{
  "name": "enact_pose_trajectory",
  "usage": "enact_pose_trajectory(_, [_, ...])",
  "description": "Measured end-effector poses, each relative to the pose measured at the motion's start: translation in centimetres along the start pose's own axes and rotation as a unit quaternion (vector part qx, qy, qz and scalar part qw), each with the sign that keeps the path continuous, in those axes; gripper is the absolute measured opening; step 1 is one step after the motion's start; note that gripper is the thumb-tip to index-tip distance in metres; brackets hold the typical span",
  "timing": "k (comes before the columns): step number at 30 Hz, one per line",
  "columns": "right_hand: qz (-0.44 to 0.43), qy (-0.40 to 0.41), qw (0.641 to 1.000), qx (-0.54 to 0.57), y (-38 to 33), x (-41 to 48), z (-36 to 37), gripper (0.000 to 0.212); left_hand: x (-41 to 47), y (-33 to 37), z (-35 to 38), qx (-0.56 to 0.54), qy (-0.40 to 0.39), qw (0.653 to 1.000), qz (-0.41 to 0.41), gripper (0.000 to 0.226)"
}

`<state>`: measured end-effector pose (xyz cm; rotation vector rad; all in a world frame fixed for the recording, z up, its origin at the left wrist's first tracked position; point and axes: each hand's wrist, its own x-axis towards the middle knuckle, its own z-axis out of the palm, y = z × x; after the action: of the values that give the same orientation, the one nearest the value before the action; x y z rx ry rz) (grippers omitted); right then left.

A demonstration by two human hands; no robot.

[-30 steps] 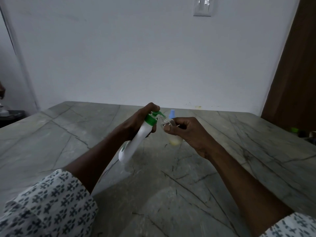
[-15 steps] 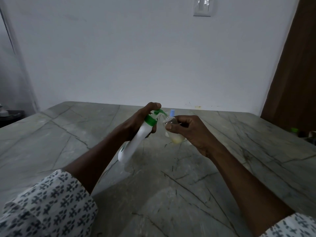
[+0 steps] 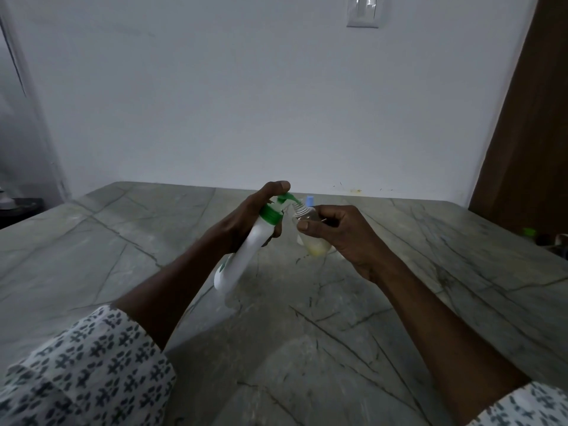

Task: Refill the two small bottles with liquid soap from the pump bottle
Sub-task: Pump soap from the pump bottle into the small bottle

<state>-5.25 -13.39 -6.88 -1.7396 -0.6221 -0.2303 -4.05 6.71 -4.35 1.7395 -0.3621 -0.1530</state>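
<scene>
Over the grey veined stone table (image 3: 430,302), my left hand (image 3: 242,219) grips the white green-collared pump bottle (image 3: 246,253), slanting toward one o'clock, spout at the small clear bottle (image 3: 310,238) my right hand (image 3: 347,238) holds upright.

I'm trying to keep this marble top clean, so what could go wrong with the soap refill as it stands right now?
1. The pump bottle is tilted in the left hand, its nozzle only just at the small bottle's narrow neck; a hard press might send soap onto the table.
2. The right hand holds that bottle in the air by its fingers; soapy, it could slip.
</scene>
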Motion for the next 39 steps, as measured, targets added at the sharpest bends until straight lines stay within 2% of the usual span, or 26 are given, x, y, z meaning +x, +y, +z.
enact_pose_trajectory(8, [-0.002, -0.012, 1.0, -0.006, 0.17, -0.08, 0.19, 0.016, 0.05, -0.13, -0.06, -0.003, 0.01, 1.0, -0.007, 0.048])
enact_pose_trajectory(22, [-0.005, 0.0, 1.0, 0.0, 0.35, -0.01, -0.1, 0.019, -0.25, 0.16, 0.19, 0.004, -0.007, 1.0, -0.004, 0.059])
enact_pose_trajectory(30, [0.0, -0.018, 1.0, -0.006, 0.52, -0.03, 0.19, 0.02, -0.11, -0.02, 0.09, -0.002, 0.01, 1.0, -0.006, 0.048])
enact_pose_trajectory(39, [-0.006, 0.001, 1.0, 0.005, 0.58, 0.14, -0.1, 0.021, -0.38, 0.29, 0.36, 0.007, 0.004, 1.0, 0.002, 0.057])
